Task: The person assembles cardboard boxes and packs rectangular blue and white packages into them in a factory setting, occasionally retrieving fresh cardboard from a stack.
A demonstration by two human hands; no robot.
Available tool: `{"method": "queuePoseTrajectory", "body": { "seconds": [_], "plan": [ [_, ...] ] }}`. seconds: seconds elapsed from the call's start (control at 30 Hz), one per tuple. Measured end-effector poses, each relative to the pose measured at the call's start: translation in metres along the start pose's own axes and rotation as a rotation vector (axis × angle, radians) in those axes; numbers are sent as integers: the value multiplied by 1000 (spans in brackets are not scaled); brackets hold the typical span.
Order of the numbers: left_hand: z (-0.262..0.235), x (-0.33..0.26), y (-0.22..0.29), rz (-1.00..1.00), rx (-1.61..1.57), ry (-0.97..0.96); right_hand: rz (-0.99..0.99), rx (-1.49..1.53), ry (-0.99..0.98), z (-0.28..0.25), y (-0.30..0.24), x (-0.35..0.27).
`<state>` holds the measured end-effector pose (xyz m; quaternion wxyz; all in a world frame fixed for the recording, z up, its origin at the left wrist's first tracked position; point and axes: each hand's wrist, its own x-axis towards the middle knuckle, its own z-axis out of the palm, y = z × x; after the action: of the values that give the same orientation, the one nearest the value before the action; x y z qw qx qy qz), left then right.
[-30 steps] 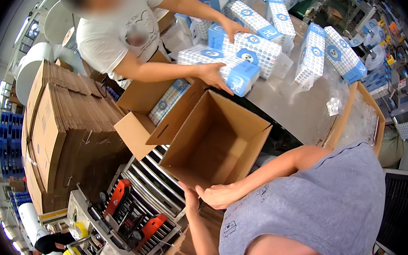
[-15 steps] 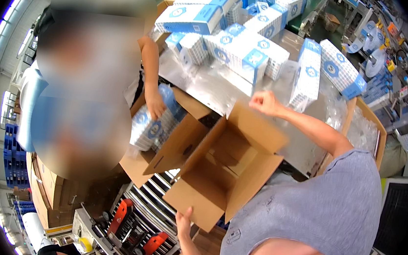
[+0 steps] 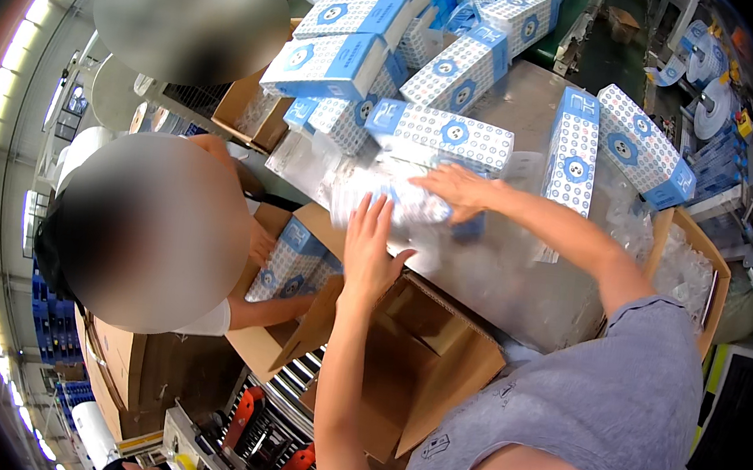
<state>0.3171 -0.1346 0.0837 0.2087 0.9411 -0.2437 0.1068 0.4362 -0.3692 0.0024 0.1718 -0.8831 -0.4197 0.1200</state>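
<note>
My right hand (image 3: 459, 191) rests over the right end of a motion-blurred white-and-blue box (image 3: 372, 187) on the metal table, its fingers curled over it. My left hand (image 3: 371, 251) is at that box's near side, fingers stretched out and thumb apart. The blur hides exactly how the fingertips meet it. Below my hands, an open brown carton (image 3: 390, 377) stands against the table edge, its visible inside bare. My left forearm crosses its left side.
At left, a person's hand (image 3: 261, 244) reaches into another carton (image 3: 244, 336) holding a patterned box (image 3: 288, 258). Stacked white-and-blue boxes (image 3: 325, 62) cover the table's far side. Two more boxes stand at right, near a carton of clear plastic (image 3: 686, 265). Rollers (image 3: 295, 379) run below.
Both my hands have left the open carton's flaps and come to the box on the table. The other person has leaned lower, with a hand inside the left carton.
</note>
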Motion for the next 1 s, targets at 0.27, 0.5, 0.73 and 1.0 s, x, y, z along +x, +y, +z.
{"method": "queuePoseTrajectory", "body": {
  "seconds": [0.27, 0.5, 0.73, 1.0],
  "plan": [
    [78, 60, 5, -183, 203, -601, 304, -190, 230, -30, 78, -11],
    [-93, 0, 31, 98, 237, 14, 746, 66, -6, -16, -23, -85],
    [-179, -133, 41, -432, -364, 275, -152, -761, 273, -24, -23, -96],
    [-146, -227, 74, -411, -144, 335, -64, 159, 279, -63, -8, -47]
  ]
}}
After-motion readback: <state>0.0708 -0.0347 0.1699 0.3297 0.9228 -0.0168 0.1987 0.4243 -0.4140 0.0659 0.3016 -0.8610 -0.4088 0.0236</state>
